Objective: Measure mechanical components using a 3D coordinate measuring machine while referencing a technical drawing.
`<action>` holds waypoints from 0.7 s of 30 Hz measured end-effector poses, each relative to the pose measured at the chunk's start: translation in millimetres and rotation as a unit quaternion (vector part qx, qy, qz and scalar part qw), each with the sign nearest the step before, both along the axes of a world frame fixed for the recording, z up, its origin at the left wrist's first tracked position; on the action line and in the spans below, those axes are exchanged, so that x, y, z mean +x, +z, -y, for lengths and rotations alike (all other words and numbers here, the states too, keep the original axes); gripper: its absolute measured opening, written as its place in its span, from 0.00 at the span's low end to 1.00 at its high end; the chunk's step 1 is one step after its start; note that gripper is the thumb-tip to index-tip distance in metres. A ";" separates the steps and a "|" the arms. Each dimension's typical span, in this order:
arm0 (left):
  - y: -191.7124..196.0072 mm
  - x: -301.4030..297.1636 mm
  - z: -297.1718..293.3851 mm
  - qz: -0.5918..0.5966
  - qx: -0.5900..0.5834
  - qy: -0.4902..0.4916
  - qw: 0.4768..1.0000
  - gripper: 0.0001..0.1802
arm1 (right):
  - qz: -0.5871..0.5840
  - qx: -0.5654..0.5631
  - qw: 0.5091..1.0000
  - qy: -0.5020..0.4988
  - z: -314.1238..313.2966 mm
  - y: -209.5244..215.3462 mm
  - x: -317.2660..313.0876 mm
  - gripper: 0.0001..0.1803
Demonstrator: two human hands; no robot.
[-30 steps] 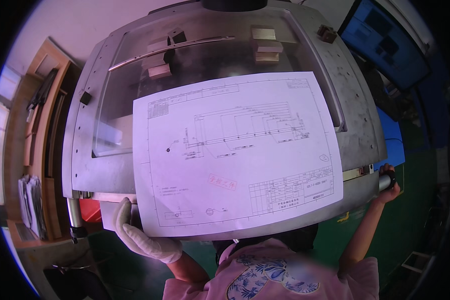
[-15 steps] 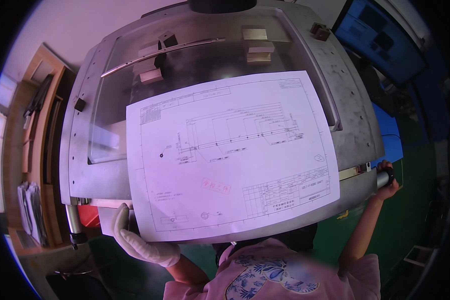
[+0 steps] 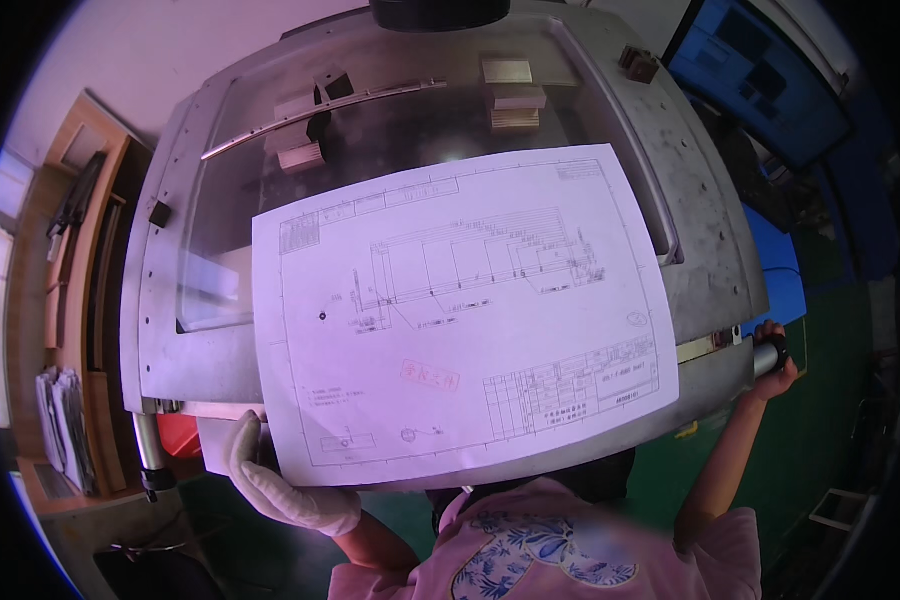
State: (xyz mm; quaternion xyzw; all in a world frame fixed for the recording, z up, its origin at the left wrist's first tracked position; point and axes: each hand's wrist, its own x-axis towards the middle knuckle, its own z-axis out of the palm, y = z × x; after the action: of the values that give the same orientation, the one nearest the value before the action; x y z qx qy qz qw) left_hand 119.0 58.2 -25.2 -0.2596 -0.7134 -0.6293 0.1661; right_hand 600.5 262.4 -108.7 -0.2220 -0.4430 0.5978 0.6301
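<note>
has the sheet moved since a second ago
No: the sheet covers the glass as it did, with about the same gap to its right edge; both just sit slightly further left in the view.

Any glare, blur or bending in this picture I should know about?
Head view: a pinkish-purple tint over the sheet; head view: bright reflections on the glass, one at lower left, a small one just above the sheet; head view: a blurred patch on the shirt; head view: the table's edges bow, and the picture's corners go black.
</note>
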 end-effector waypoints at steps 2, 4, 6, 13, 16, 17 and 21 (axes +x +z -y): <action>0.5 -1.6 3.0 -0.007 -0.005 0.000 1.000 0.24 | -0.015 -0.003 1.000 0.000 1.7 -0.3 -3.8 0.29; -0.4 -1.9 1.6 -0.010 -0.003 -0.002 1.000 0.24 | -0.013 -0.006 1.000 -0.023 3.3 -1.5 1.0 0.29; -0.7 0.2 -0.8 0.014 0.008 -0.005 1.000 0.23 | -0.009 -0.004 1.000 -0.017 3.9 -2.3 3.3 0.29; -0.5 -0.3 -1.3 -0.005 0.015 0.008 1.000 0.22 | -0.010 0.005 0.999 -0.032 3.9 0.3 -0.5 0.28; -1.4 -1.4 5.0 0.001 -0.004 0.022 1.000 0.24 | -0.015 0.000 0.998 -0.061 6.8 0.8 -5.5 0.27; -2.3 -1.6 7.1 0.013 -0.013 0.029 0.999 0.25 | -0.011 0.008 0.998 -0.058 5.5 -2.8 -3.7 0.28; -0.4 5.9 3.3 0.033 0.012 0.029 0.999 0.26 | -0.011 -0.004 0.996 -0.086 6.1 -3.0 -4.1 0.28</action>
State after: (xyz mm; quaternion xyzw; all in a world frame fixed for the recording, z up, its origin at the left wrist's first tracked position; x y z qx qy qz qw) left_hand 125.0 54.8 -25.6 -0.2157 -0.7181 -0.6410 0.1640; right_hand 596.4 256.3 -111.6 -0.2552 -0.4128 0.5458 0.6830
